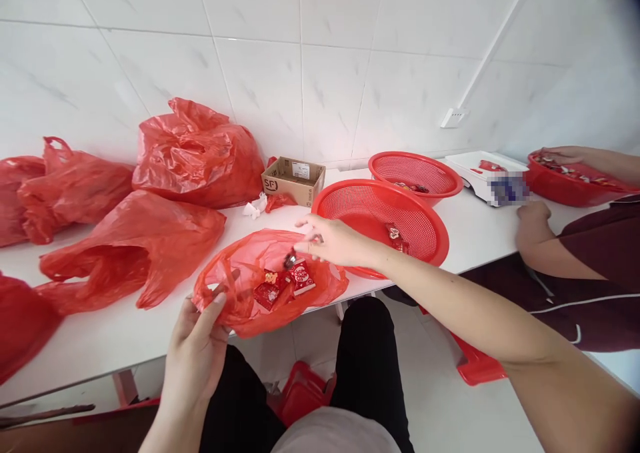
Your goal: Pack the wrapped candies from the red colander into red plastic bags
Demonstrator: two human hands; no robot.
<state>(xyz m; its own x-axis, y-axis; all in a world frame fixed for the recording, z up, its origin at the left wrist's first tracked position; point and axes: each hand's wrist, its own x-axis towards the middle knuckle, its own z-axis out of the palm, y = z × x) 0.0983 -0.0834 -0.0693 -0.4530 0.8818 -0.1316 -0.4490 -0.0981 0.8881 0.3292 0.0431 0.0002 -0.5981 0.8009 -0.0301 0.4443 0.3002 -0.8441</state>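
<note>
My left hand (197,336) grips the near rim of an open red plastic bag (235,273) at the table's front edge. Inside the bag lie a few small red packets (300,276). My right hand (333,239) hovers over the bag's mouth, fingers loosely spread, with a small dark item falling or hanging just under the fingertips. To the right of that hand sits a red mesh basket (365,206) holding a few red packets.
Several stuffed red bags (195,153) crowd the white table (100,339) on the left. A small cardboard box (295,179) stands by the wall. A second red basket (415,169), a white scale (487,173) and another person's arm (555,246) are at the right.
</note>
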